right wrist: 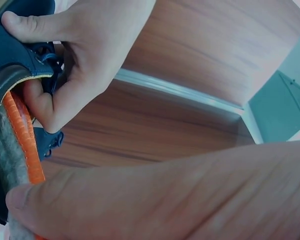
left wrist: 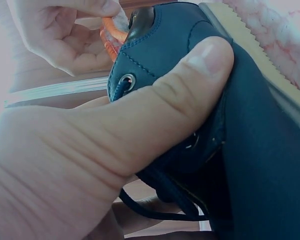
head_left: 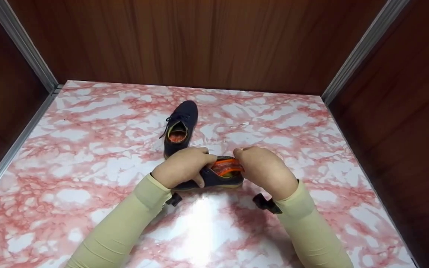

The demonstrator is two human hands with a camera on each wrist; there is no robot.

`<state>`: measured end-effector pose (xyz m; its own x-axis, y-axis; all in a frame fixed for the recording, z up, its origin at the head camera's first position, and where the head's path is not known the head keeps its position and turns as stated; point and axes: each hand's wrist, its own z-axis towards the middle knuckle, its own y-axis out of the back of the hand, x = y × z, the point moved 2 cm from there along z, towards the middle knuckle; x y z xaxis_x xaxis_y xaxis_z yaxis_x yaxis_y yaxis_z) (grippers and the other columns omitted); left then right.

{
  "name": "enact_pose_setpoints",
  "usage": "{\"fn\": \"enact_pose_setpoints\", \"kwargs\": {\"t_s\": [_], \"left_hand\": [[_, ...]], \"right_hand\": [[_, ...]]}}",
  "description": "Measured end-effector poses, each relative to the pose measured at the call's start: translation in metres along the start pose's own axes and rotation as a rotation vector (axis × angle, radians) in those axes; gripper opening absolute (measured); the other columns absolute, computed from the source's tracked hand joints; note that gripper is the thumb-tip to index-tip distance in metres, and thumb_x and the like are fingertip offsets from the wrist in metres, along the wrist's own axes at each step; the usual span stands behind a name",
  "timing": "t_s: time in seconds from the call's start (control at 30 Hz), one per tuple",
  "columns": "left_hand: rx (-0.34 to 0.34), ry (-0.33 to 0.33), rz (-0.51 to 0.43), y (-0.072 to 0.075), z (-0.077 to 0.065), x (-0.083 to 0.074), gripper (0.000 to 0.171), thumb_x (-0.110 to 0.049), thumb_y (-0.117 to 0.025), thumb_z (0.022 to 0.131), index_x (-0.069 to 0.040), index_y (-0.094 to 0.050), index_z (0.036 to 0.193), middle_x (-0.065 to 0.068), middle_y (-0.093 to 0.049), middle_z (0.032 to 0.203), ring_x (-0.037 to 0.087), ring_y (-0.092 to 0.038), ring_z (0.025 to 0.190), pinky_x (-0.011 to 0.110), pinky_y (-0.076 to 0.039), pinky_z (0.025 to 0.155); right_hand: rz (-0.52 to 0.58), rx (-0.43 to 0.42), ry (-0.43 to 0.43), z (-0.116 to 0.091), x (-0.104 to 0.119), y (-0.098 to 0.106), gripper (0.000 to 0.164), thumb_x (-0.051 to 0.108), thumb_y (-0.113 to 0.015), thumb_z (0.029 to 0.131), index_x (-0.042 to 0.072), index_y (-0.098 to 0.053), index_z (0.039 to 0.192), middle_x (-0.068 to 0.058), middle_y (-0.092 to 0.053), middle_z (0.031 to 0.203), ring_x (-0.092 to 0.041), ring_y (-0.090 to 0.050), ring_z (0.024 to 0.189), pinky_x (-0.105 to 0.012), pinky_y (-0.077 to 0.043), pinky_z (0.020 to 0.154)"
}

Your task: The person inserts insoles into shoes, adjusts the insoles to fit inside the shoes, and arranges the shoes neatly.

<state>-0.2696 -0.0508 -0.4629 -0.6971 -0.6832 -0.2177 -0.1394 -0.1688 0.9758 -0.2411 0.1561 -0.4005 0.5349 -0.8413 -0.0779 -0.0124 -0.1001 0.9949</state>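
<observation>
A dark blue lace-up shoe (head_left: 220, 181) lies crosswise on the table, its toe to the left. My left hand (head_left: 186, 166) grips it around the lace area, with the thumb pressed along the upper (left wrist: 262, 130) in the left wrist view. In the shoe's opening sits an insole (head_left: 225, 166) with an orange edge, partly raised. My right hand (head_left: 264, 170) pinches the insole's heel end above the shoe's heel. Grey fuzzy material shows beside the insole's orange rim (right wrist: 24, 140) in the right wrist view. The insole's front part is hidden inside the shoe.
A second dark blue shoe (head_left: 188, 111) stands just behind, toe pointing away, with an orange-red lining inside. The tabletop (head_left: 88, 160) has a red and white marbled pattern. Brown wood-grain panels (head_left: 199, 44) with metal edge strips enclose the back and sides.
</observation>
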Motion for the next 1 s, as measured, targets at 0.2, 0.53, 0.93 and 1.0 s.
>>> {"fn": "enact_pose_setpoints", "kwargs": {"t_s": [0.2,0.53,0.93,1.0], "left_hand": [[-0.011,-0.01,-0.001,0.001,-0.002,0.001,0.056,-0.03,-0.103,0.063,-0.016,-0.064,0.102,0.005,-0.066,0.099,0.027,-0.069,0.089,0.044,-0.06,0.084],[-0.002,-0.016,0.01,0.0,-0.001,0.001,0.058,-0.029,-0.103,0.068,-0.019,-0.07,0.115,0.005,-0.068,0.105,0.028,-0.071,0.095,0.045,-0.061,0.088],[-0.026,-0.025,-0.01,0.001,-0.002,0.001,0.064,-0.026,-0.103,0.064,-0.021,-0.072,0.12,0.006,-0.07,0.106,0.028,-0.072,0.097,0.045,-0.061,0.087],[-0.031,-0.027,-0.005,0.001,-0.002,0.001,0.063,-0.026,-0.103,0.063,-0.021,-0.072,0.118,0.006,-0.07,0.106,0.028,-0.072,0.097,0.045,-0.061,0.087]], "right_hand": [[-0.031,0.006,-0.006,0.001,0.004,-0.001,0.017,0.006,-0.077,0.099,0.006,-0.071,0.115,-0.015,-0.076,0.091,-0.032,-0.074,0.075,-0.046,-0.062,0.068],[0.024,-0.052,0.035,0.009,0.013,-0.009,0.028,0.011,-0.082,0.095,0.019,-0.074,0.12,-0.01,-0.071,0.103,-0.035,-0.073,0.084,-0.054,-0.062,0.067],[0.008,-0.108,0.169,0.017,0.023,-0.022,0.008,0.013,-0.078,0.099,0.015,-0.082,0.093,-0.008,-0.07,0.094,-0.033,-0.069,0.084,-0.044,-0.062,0.068],[-0.001,-0.117,0.204,0.017,0.024,-0.023,0.011,0.009,-0.077,0.099,0.013,-0.08,0.089,-0.009,-0.071,0.092,-0.033,-0.071,0.083,-0.043,-0.062,0.066]]}}
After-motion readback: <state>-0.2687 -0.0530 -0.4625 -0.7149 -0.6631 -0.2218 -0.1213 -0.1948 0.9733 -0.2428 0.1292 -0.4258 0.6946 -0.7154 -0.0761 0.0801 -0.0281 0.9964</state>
